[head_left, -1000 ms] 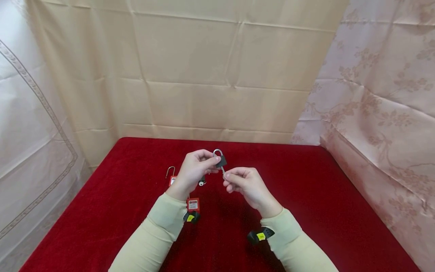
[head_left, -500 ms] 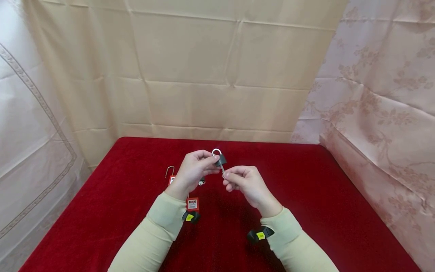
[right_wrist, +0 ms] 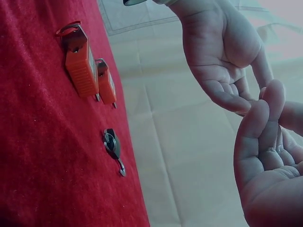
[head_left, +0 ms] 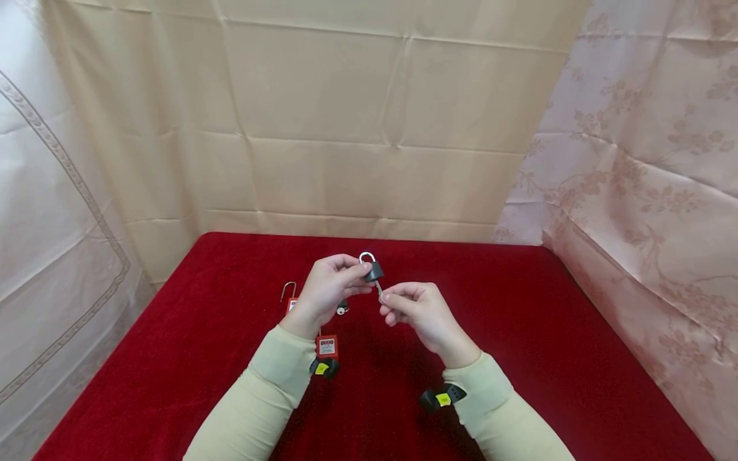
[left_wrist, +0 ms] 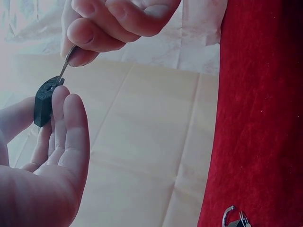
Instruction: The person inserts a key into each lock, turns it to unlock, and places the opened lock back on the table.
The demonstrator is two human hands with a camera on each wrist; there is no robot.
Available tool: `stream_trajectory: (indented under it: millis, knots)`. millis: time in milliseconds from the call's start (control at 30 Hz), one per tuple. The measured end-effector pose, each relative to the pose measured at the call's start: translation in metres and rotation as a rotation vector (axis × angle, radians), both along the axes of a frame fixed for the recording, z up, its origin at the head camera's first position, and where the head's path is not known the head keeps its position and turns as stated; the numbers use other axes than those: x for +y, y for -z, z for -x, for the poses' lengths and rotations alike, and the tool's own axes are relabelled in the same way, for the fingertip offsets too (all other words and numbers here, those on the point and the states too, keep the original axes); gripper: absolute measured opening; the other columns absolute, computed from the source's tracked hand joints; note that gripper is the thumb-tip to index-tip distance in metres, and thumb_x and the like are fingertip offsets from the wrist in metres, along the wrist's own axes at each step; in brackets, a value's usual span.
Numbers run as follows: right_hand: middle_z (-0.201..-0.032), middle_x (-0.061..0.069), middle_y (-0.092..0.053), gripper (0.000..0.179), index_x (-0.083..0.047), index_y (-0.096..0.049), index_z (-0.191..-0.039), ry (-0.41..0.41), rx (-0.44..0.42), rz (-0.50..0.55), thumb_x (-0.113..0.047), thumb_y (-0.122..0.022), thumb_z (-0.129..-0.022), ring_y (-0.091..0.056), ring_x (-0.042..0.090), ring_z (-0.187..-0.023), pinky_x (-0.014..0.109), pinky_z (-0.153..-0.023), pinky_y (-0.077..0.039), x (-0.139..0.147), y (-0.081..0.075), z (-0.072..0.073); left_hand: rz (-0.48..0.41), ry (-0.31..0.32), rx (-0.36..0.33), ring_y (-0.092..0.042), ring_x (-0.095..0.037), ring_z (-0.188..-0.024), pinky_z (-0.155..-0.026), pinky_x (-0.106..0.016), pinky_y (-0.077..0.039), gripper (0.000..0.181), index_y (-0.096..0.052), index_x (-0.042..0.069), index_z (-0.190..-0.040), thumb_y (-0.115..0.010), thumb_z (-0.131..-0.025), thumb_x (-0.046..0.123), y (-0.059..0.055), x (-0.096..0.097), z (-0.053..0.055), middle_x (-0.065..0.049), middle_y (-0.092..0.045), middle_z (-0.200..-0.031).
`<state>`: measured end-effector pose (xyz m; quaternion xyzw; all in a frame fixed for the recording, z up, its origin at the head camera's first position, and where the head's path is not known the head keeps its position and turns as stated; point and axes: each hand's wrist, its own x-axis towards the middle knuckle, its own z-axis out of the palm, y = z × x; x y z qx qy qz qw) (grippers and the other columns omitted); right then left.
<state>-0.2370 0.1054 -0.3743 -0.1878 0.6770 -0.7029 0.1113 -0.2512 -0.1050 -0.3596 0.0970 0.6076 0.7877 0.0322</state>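
Above the table my left hand [head_left: 330, 288] pinches a small black padlock [head_left: 376, 273] between thumb and fingers, its silver shackle pointing up. My right hand [head_left: 425, 315] holds a thin metal key [head_left: 378, 289] by its head. In the left wrist view the key [left_wrist: 64, 69] meets the underside of the padlock [left_wrist: 42, 106] by the keyhole; whether its tip is inside I cannot tell. From the right wrist, fingers hide both padlock and key. Two red padlocks, one nearer [right_wrist: 81, 71] and one farther [right_wrist: 107, 85], rest on the cloth beyond my left wrist.
Another dark padlock [right_wrist: 111, 144] with a ring and an open shackle lies on the red-covered table [head_left: 519, 333], partly behind my left hand in the head view. A beige curtain [head_left: 369, 128] hangs behind the table, with a floral one [head_left: 651, 160] at the right.
The padlock has tilted slightly and shifted a little left in my left hand. My right hand stays nearly in place with the key at the lock's underside.
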Motion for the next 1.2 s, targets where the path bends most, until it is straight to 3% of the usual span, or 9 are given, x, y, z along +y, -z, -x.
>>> stream_trajectory:
  millis: [533,800,1067,1200]
  knots:
    - [-0.08,0.011,-0.071,0.016,0.01,-0.071,-0.102,-0.028,-0.011,0.019,-0.005,-0.068,-0.096,-0.067,0.016,-0.065,0.032,-0.069,-0.06,-0.001,0.0008,-0.0002,0.019,-0.007,0.015,-0.072,-0.028,-0.079,-0.079,-0.041,-0.061,0.015,-0.065,-0.007,-0.101,-0.071,-0.095,0.006,0.0005,0.0032,-0.0003,-0.016,-0.071,-0.089]
    - [-0.08,0.011,-0.071,0.011,0.004,-0.073,-0.099,-0.029,-0.007,0.011,-0.006,-0.069,-0.096,-0.067,0.016,-0.065,0.033,-0.07,-0.06,-0.0008,0.0016,0.001,0.027,-0.017,0.024,-0.071,-0.029,-0.078,-0.08,-0.042,-0.061,0.014,-0.066,-0.007,-0.1,-0.071,-0.094,0.005,0.0014,0.0041,0.0,-0.016,-0.071,-0.087]
    - [-0.08,0.01,-0.071,0.018,0.012,-0.068,-0.103,-0.026,-0.019,0.024,-0.006,-0.067,-0.097,-0.068,0.016,-0.066,0.033,-0.069,-0.06,-0.0005,0.0039,0.0023,0.034,-0.027,0.027,-0.072,-0.028,-0.078,-0.079,-0.041,-0.061,0.013,-0.066,-0.006,-0.098,-0.072,-0.094,0.005,-0.0004,0.004,-0.0011,-0.015,-0.071,-0.087]
    - [-0.084,0.013,-0.073,0.013,0.006,-0.07,-0.102,-0.038,-0.034,0.044,-0.006,-0.066,-0.098,-0.071,0.018,-0.069,0.036,-0.072,-0.061,-0.0004,0.0043,0.0024,0.038,-0.039,0.036,-0.072,-0.028,-0.078,-0.08,-0.04,-0.061,0.012,-0.066,-0.006,-0.099,-0.071,-0.095,0.005,-0.0023,0.0026,-0.0018,-0.016,-0.072,-0.088]
